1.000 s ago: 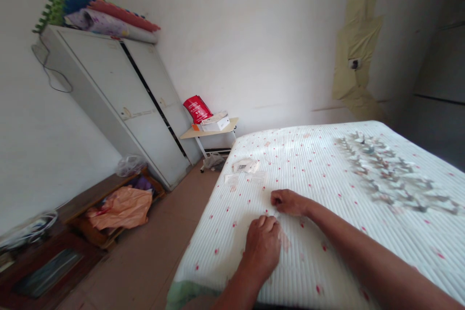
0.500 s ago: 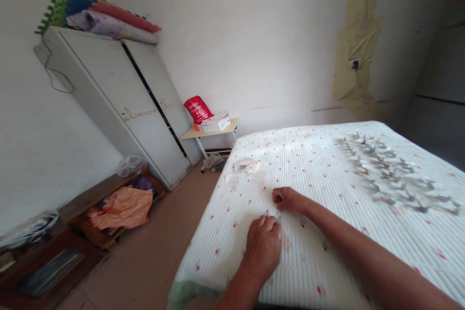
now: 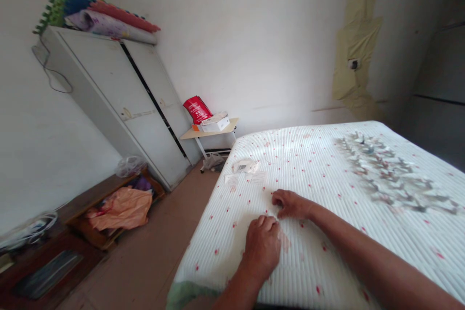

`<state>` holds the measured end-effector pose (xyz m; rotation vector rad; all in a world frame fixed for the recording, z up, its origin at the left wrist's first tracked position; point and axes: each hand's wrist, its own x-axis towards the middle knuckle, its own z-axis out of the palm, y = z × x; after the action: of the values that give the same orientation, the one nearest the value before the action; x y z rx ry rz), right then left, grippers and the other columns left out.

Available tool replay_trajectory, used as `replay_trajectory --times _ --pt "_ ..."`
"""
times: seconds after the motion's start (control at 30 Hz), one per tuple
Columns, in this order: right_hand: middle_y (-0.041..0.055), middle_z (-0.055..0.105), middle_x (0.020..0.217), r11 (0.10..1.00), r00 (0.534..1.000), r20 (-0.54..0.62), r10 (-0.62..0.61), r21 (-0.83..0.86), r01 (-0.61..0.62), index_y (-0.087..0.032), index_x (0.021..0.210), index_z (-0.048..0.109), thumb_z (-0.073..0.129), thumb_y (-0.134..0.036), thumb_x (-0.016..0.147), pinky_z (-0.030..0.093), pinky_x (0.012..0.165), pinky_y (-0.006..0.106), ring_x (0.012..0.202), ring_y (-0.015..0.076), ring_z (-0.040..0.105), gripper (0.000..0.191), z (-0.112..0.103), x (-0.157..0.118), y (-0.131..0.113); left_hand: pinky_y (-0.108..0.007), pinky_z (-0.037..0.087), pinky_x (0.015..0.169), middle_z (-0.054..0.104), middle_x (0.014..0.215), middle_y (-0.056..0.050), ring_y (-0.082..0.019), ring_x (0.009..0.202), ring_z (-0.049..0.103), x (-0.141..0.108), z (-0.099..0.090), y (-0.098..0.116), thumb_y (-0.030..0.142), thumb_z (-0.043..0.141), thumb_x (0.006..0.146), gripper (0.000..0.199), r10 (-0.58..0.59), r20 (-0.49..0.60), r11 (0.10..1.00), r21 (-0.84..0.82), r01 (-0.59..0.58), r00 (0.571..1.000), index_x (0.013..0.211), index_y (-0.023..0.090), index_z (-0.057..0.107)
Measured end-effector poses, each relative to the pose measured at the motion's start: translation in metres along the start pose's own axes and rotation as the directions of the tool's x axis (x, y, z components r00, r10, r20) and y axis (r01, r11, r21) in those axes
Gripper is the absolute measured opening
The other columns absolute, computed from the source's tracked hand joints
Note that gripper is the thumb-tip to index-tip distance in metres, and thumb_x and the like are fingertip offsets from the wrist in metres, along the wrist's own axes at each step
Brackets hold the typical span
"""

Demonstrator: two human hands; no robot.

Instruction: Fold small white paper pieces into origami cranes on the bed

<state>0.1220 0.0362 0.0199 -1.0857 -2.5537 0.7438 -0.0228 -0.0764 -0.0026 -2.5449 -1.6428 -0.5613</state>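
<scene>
My left hand point(image 3: 262, 247) rests on the white ribbed bedspread point(image 3: 232, 242), its fingers curled down and pressed together. Whatever lies under those fingertips is hidden. Just beyond it, my right hand point(image 3: 292, 204) reaches in from the right, its curved fingers a little apart from the thumb, and I see nothing between them. Farther up the bed lie a clear plastic packet with a label point(image 3: 245, 166) and small printed paper slips point(image 3: 257, 178). On the right side of the bed, several small greyish pieces point(image 3: 395, 174) are spread in rows, too blurred to name.
A small table point(image 3: 232, 125) bearing a red bag point(image 3: 196, 110) and a white box point(image 3: 215, 124) stands beyond the bed. At left are a grey metal cabinet point(image 3: 109, 77) with rolled mats point(image 3: 119, 29) on top and a low wooden bench point(image 3: 90, 198) with an orange plastic bag point(image 3: 125, 207).
My right hand's fingers have loosened from a closed pinch, and the thumb has come away from them. My left hand has stayed nearly in place.
</scene>
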Motion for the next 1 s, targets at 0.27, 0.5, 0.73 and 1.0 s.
replay_trajectory --times 0.27,0.5,0.73,1.0 --pt "0.0014 0.056 0.078 0.988 0.987 -0.066 -0.144 0.054 0.147 -0.016 0.07 0.06 0.043 0.002 0.061 0.04 0.073 0.023 0.077 0.0125 0.053 0.026 0.001 -0.004 0.01 -0.03 0.04 0.071 0.059 0.074 -0.002 -0.017 0.079 0.05 0.012 0.0 -0.004 0.014 0.049 0.076 0.015 -0.057 -0.04 0.997 -0.046 0.055 0.998 0.066 0.018 0.06" --pt "0.0029 0.055 0.078 0.99 0.992 -0.066 -0.104 -0.101 0.097 -0.015 0.073 0.06 0.047 -0.008 0.068 0.038 0.064 0.022 0.069 0.0124 0.053 0.016 -0.005 -0.027 0.014 -0.029 0.042 0.073 0.061 0.079 -0.002 -0.015 0.079 0.051 0.03 0.01 -0.018 0.007 0.049 0.075 0.018 -0.031 -0.092 0.993 -0.118 0.02 0.995 0.076 0.018 0.063" --pt "0.0028 0.055 0.076 0.981 0.987 -0.155 0.041 -0.179 -0.069 -0.016 0.071 0.058 0.047 -0.015 0.074 0.036 0.059 0.021 0.065 0.0115 0.053 0.012 -0.008 -0.049 0.025 -0.027 0.044 0.074 0.061 0.081 -0.003 -0.014 0.08 0.051 0.055 0.029 -0.015 0.006 0.045 0.077 0.024 0.011 -0.117 0.953 -0.301 -0.046 0.993 0.08 0.019 0.065" --pt "0.0048 0.056 0.092 0.987 0.973 -0.231 0.011 -0.153 -0.047 -0.02 0.096 0.061 0.046 -0.012 0.076 0.041 0.067 0.022 0.077 0.0131 0.057 0.026 -0.018 -0.066 0.044 -0.029 0.043 0.074 0.059 0.075 -0.003 -0.015 0.076 0.051 0.072 0.034 -0.003 0.005 0.047 0.073 0.02 0.066 -0.119 0.963 -0.251 -0.094 0.991 0.072 0.017 0.062"
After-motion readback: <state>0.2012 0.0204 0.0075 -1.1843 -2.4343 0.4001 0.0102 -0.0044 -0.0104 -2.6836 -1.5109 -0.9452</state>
